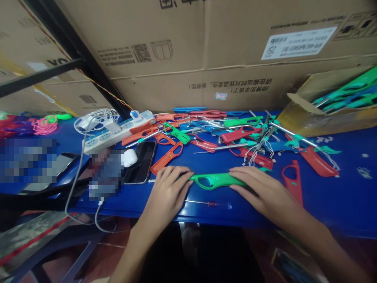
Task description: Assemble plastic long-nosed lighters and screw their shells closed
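A green long-necked lighter lies level between my two hands, just above the blue table's front part. My left hand pinches its neck end, and a bit of metal rod shows past the fingers on the left. At the other end, my right hand grips the handle with fingers and thumb. A screwdriver with a clear and red handle rests on the table below the lighter. Behind my hands is a pile of loose lighter parts: a red handle shell, an orange shell, metal rods and white wires.
A cardboard box of green and blue lighters stands at the right. On the left are a power strip, a phone, a white earbud case and cables. Large cartons rise along the back. A red shell lies right of my hand.
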### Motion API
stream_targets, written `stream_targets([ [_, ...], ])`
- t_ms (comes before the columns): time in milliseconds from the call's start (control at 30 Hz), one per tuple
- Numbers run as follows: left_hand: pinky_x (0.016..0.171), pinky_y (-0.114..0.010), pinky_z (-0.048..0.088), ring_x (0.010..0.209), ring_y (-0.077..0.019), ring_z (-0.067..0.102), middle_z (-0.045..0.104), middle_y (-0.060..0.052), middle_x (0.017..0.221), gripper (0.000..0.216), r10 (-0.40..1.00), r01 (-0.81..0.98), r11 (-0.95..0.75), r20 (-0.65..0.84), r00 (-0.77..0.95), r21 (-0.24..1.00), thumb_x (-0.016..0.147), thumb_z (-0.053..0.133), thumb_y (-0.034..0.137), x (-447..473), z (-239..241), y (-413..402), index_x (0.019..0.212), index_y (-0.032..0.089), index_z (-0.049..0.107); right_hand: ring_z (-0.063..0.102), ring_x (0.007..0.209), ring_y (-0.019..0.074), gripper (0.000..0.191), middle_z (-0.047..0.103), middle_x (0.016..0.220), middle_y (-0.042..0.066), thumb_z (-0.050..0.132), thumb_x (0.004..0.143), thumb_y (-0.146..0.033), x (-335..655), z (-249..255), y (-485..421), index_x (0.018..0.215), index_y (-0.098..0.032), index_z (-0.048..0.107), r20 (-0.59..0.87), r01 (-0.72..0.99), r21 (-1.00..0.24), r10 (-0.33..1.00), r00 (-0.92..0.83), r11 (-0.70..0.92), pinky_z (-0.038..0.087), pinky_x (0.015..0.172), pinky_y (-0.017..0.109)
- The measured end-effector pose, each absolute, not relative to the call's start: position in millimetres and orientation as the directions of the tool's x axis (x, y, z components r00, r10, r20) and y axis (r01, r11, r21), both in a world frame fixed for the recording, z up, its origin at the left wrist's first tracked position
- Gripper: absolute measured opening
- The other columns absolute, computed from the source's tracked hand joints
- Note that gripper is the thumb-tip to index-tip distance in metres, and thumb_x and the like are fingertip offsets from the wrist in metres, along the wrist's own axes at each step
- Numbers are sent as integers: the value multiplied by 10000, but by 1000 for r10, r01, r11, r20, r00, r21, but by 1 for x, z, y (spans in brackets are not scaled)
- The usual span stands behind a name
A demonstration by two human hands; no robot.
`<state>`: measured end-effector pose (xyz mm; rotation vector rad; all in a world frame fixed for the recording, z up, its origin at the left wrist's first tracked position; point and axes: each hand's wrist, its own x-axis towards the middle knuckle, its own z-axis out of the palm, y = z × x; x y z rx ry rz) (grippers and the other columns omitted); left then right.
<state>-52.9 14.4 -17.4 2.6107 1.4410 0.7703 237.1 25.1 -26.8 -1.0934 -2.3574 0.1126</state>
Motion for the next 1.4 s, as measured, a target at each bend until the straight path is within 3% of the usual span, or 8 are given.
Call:
stream_targets([
  [233,995,-451,459,1125,-231,584,666,-79,1235,296,832,773,-532,379,404,344,1012,579,259,-54,-20,14,1305,211,592,669,1126,209,246,686,1230,81,532,1029,-326,238,-27,24,1216,-197,624,425,674,-331,742,-518,660,551,1010,366],
  [633,872,-383,452,948,-182,616,707,-18,1068,116,809,752,-561,422,409,347,1001,599,238,-51,-16,19,1081,219,681,680,1092,204,218,705,1187,76,537,1030,-318,239,-28,26,1180,-197,639,453,641,-356,725,-518,680,555,999,373],
  [933,830,-394,441,919,-218,614,703,-47,1011,146,816,810,-530,412,405,253,1019,548,230,-43,-18,19,1067,181,677,685,981,229,175,726,1078,94,581,1000,-271,234,-13,24,1109,-156,656,464,662,-228,678,-570,713,589,865,379],
  [1200,902,-397,448,1037,-223,602,675,-58,1121,141,857,767,-501,354,375,401,1017,558,275,-45,-20,22,1086,196,652,696,1041,255,231,718,1115,133,522,1024,-290,234,-11,21,1121,-122,646,495,688,-84,629,-599,721,592,914,390],
  [1400,901,-405,443,1034,-227,603,676,-61,1129,154,860,762,-499,346,375,412,1020,553,303,-46,-21,22,1086,206,652,714,1038,268,249,721,1135,150,505,1023,-283,234,-11,22,1132,-118,658,491,696,-64,630,-602,716,619,873,402],
])
